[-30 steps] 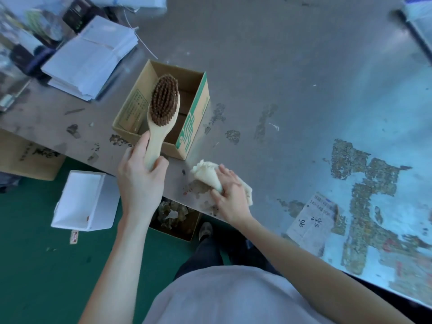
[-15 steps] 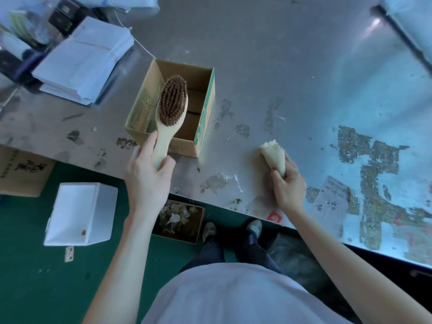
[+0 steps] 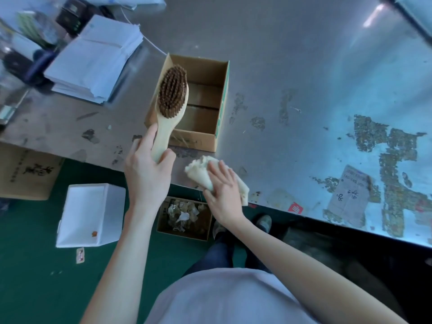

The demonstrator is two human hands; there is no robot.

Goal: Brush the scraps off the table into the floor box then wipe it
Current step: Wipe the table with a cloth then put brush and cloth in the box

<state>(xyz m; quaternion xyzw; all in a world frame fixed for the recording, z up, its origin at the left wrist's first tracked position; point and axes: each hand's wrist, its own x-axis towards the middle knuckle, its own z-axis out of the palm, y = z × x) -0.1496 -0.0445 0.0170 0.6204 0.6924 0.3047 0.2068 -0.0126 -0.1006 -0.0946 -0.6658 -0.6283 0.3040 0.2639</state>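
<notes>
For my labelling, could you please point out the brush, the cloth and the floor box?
brush [image 3: 172, 92], head view, on its bristles
cloth [image 3: 198, 172], head view, on its bunched end
floor box [image 3: 163, 220], head view, on its left wall

The light is dim and cool, with a blue-grey cast over everything. It seems to fall from the upper right. A bright streak of glare lies on the tabletop [image 3: 280, 54] near the top right corner. The whole right side of the metal surface shines pale blue, which washes out detail there. The left part of the tabletop is dull and grey. Under its near edge at the lower right the space is almost black. The green floor [image 3: 30, 265] is evenly dim, with no sharp shadows. The wide lens bows the tabletop's edge and stretches the corners. The clutter [image 3: 35, 31] at top left and the stack of papers [image 3: 93, 64] are smeared and soft, while the bristles of the brush [image 3: 171, 97] near the middle are crisp.
</notes>
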